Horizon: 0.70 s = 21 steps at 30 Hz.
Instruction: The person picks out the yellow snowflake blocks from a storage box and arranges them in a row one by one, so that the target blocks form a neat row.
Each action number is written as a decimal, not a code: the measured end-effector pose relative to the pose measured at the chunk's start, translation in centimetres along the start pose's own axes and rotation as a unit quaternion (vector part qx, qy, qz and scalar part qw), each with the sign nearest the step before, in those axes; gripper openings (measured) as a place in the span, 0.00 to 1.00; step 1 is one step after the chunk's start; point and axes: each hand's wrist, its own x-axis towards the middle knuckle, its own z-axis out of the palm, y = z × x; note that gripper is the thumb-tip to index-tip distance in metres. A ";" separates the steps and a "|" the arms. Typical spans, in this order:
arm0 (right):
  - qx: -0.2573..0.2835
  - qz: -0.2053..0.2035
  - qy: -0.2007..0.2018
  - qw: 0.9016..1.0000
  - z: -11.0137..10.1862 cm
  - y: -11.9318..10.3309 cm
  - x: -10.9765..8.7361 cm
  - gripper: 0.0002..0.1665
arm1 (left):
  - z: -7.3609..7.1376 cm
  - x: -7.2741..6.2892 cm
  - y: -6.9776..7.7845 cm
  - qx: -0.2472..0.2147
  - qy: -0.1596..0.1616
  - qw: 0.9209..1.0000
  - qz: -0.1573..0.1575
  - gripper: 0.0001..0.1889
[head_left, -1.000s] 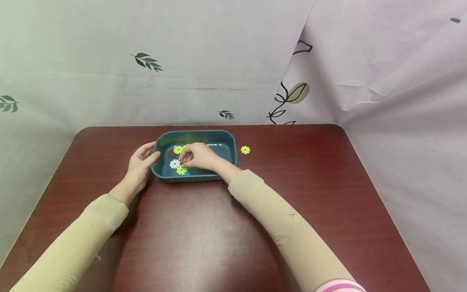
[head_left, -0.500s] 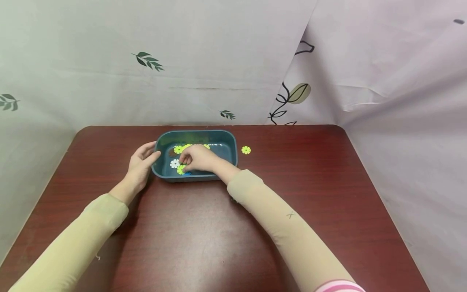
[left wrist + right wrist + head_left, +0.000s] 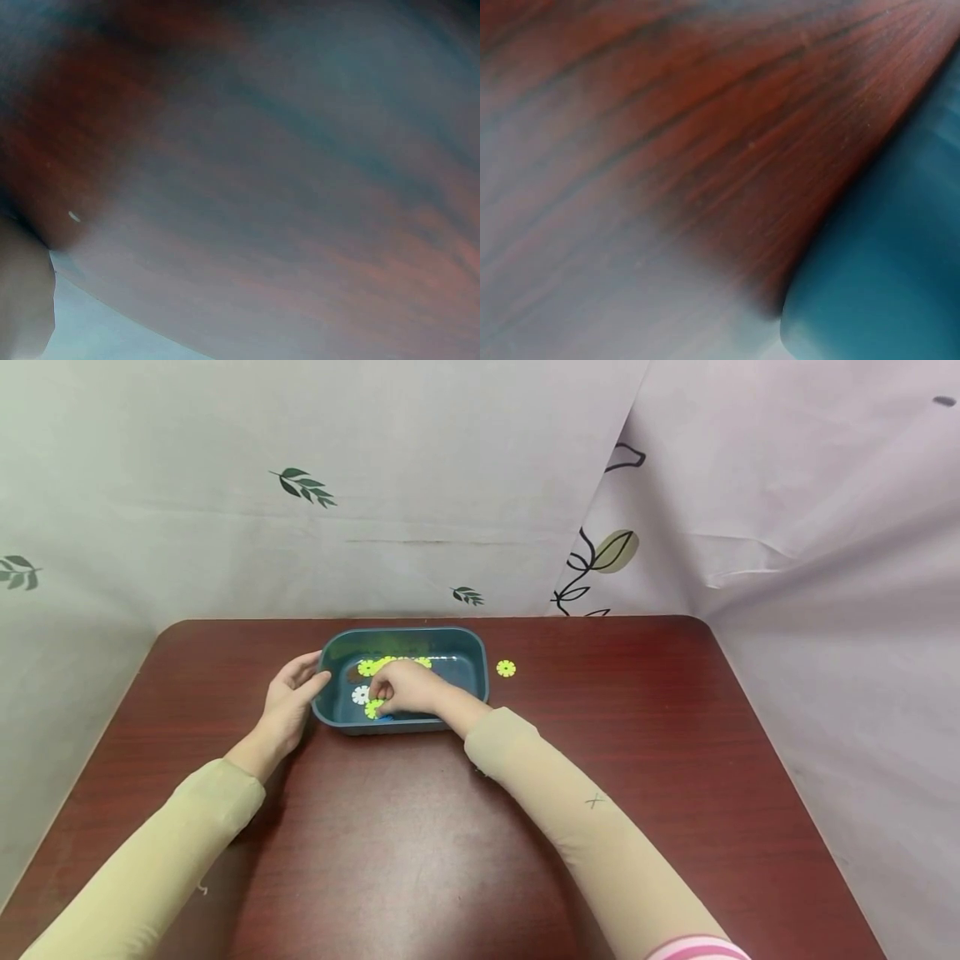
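Yellow disc (image 3: pixel 372 710) lies by right fingers (image 3: pixel 382 676) — in tray (image 3: pixel 468 678).

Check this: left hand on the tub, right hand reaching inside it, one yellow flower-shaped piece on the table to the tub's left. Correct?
The side is wrong: the head view shows that yellow piece on the table, right of the tub. The rest stands.

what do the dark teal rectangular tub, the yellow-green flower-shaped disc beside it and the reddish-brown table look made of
The tub: probably moulded plastic, smooth and slightly glossy, with rounded corners and highlights inside. The disc: likely thin plastic, from its even, bright colour; finish too small to tell. The table: wood or wood-look laminate, semi-gloss, with streaky grain and pale glare.
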 end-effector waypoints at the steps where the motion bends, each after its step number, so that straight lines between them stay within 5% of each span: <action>1: 0.003 0.001 0.001 1.000 0.0 0.0 0.0 0.13 | 0.0 0.0 0.0 0.002 0.001 1.000 -0.001 0.14; 21: 0.125 -0.014 0.041 0.991 -1.2 0.9 -0.2 0.05 | 0.1 0.0 -0.1 0.001 0.001 1.000 0.001 0.14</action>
